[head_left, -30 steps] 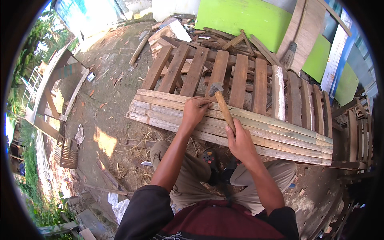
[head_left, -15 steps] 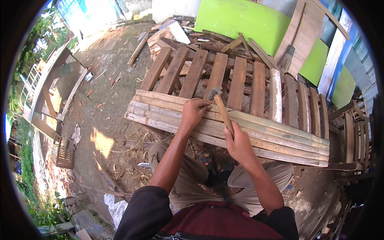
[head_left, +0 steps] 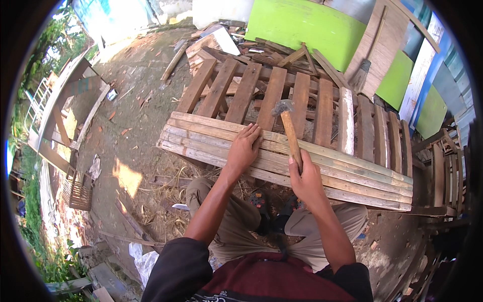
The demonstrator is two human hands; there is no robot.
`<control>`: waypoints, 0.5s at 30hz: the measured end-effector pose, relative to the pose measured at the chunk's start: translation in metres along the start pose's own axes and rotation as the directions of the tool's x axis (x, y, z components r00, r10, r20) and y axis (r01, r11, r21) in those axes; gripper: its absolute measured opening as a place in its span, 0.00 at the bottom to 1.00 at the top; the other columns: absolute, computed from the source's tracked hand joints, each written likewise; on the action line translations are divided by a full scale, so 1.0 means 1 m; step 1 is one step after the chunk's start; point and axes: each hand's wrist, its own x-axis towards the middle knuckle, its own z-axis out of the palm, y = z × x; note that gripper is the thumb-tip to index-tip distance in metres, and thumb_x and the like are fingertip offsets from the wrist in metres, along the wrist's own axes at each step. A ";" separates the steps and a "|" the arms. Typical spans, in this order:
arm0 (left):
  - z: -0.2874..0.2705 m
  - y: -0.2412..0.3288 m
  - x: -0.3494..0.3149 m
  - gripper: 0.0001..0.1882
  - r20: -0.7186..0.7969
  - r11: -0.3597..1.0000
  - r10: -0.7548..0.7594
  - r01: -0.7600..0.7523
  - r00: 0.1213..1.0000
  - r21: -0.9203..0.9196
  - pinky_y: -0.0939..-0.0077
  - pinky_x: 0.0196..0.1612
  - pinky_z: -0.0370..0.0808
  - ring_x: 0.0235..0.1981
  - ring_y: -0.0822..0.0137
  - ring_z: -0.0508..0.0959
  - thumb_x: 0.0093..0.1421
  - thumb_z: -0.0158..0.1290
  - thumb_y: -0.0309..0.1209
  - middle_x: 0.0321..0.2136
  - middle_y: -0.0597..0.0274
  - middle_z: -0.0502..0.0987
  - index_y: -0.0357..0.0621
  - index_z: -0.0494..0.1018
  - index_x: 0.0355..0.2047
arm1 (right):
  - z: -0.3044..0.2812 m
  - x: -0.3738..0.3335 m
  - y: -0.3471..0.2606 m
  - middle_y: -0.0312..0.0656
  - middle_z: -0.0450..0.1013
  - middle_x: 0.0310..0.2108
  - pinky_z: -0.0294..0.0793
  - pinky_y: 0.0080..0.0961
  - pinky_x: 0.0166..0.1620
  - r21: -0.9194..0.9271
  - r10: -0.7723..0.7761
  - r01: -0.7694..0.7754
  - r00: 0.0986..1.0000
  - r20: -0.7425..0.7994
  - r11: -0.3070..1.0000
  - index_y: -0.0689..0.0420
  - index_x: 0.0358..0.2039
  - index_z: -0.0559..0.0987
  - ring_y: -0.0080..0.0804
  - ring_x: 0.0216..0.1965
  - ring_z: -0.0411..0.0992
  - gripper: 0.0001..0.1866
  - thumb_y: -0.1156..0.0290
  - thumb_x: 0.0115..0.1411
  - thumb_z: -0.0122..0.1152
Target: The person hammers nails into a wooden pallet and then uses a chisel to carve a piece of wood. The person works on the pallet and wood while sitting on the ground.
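Note:
Long split-bamboo strips (head_left: 201, 135) lie side by side along the near edge of a slatted wooden frame (head_left: 243, 93). On them, left of the middle, my left hand (head_left: 245, 147) rests flat, palm down with its fingers stretched out. My right hand (head_left: 306, 177) is closed around the wooden handle of a hammer (head_left: 292, 135). The hammer's metal head is up and forward, to the right of my left fingers, over the far edge of the strips. Whether any nail is under my left hand cannot be seen.
Scrap wood (head_left: 282, 55) is heaped behind the frame, before a bright green panel (head_left: 302, 30). A broom (head_left: 360, 75) leans at the back right. A knife blade (head_left: 180, 207) shows near my left knee. At left stand a wooden crate (head_left: 78, 191) and an upturned table-like piece (head_left: 60, 118).
My left hand has gone from pinched fingertips to lying flat on the strips. The hammer has shifted slightly right, and its head has swung away from the left hand.

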 end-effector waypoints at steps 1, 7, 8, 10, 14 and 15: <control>0.004 0.012 -0.010 0.24 0.028 0.989 -0.008 0.004 1.000 0.145 0.56 0.68 0.60 0.66 0.57 0.68 0.67 0.52 0.36 0.61 0.53 0.72 0.41 0.70 0.61 | 0.001 -0.001 0.009 0.62 0.75 0.27 0.70 0.51 0.36 -0.017 -0.010 0.010 1.000 0.000 1.000 0.64 0.53 0.70 0.67 0.34 0.75 0.18 0.64 0.70 0.51; 0.005 0.028 -0.017 0.29 0.114 0.945 -0.113 0.072 0.987 0.318 0.50 0.74 0.46 0.73 0.60 0.56 0.71 0.42 0.41 0.70 0.58 0.61 0.43 0.60 0.69 | 0.010 0.003 0.026 0.55 0.73 0.24 0.70 0.40 0.33 -0.045 -0.061 0.062 0.998 0.018 0.997 0.64 0.51 0.72 0.51 0.26 0.73 0.17 0.64 0.70 0.53; 0.003 0.029 -0.017 0.29 0.123 0.946 -0.119 0.075 0.985 0.315 0.50 0.74 0.46 0.73 0.59 0.55 0.71 0.42 0.40 0.70 0.58 0.61 0.42 0.60 0.69 | 0.010 0.004 0.021 0.53 0.71 0.23 0.70 0.37 0.31 -0.025 -0.060 0.060 0.998 0.000 0.998 0.64 0.50 0.72 0.44 0.23 0.72 0.16 0.64 0.70 0.53; 0.002 0.028 -0.017 0.30 0.110 0.946 -0.119 0.079 0.987 0.313 0.50 0.74 0.45 0.73 0.59 0.55 0.70 0.41 0.41 0.70 0.56 0.60 0.41 0.59 0.69 | 0.005 0.002 0.001 0.58 0.74 0.26 0.71 0.43 0.35 0.019 -0.065 0.065 0.998 -0.026 0.998 0.64 0.52 0.71 0.58 0.30 0.74 0.17 0.65 0.70 0.52; 0.004 0.027 -0.015 0.32 0.082 0.934 -0.148 0.112 0.986 0.339 0.49 0.74 0.44 0.74 0.57 0.54 0.70 0.40 0.42 0.71 0.53 0.58 0.37 0.58 0.69 | 0.007 0.000 0.003 0.61 0.75 0.29 0.73 0.45 0.36 0.050 -0.074 0.075 0.997 -0.023 0.996 0.65 0.54 0.70 0.63 0.33 0.76 0.18 0.66 0.70 0.52; 0.005 0.029 -0.014 0.32 0.085 0.939 -0.143 0.108 0.986 0.325 0.49 0.74 0.44 0.73 0.57 0.54 0.69 0.40 0.42 0.71 0.53 0.58 0.37 0.59 0.69 | 0.008 0.001 0.015 0.57 0.73 0.26 0.71 0.41 0.34 -0.007 -0.096 0.096 0.995 0.002 0.995 0.65 0.54 0.70 0.53 0.29 0.74 0.18 0.65 0.70 0.53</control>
